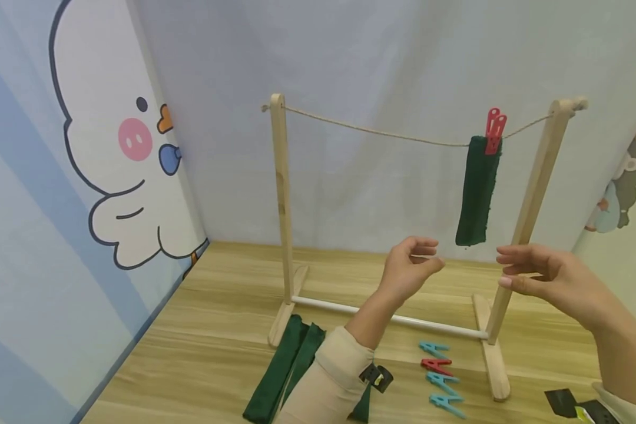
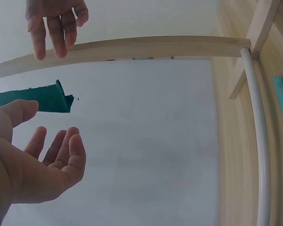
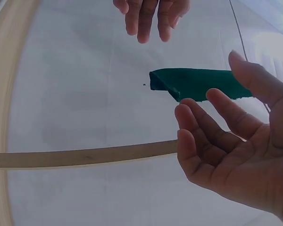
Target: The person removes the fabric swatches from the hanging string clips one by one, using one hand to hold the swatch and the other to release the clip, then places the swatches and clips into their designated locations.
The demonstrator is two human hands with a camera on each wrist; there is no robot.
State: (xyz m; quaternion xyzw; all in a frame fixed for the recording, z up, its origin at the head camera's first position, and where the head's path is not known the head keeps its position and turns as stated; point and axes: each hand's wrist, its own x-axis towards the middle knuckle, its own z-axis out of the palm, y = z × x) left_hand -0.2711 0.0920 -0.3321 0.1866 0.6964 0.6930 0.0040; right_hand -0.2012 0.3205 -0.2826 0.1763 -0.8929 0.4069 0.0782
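A folded dark green cloth (image 1: 477,194) hangs from the rope (image 1: 371,129) near the right post, held by two red clothespins (image 1: 493,132) at its top. My left hand (image 1: 407,268) is below and left of the cloth, fingers loosely bent with nothing between them. On the other side, my right hand (image 1: 553,274) is in front of the right post (image 1: 535,176), its fingers relaxed and holding nothing. Both wrist views show the cloth's lower end between the two hands, apart from the fingertips. In the right wrist view the cloth (image 3: 198,84) has a folded-over corner.
More green cloths (image 1: 281,371) lie on the table (image 1: 191,330), partly hidden behind my left forearm. Several clothespins, blue (image 1: 445,403) and red (image 1: 436,366), lie in a column near the right foot (image 1: 495,371). A white bar (image 1: 424,324) joins the wooden posts low down.
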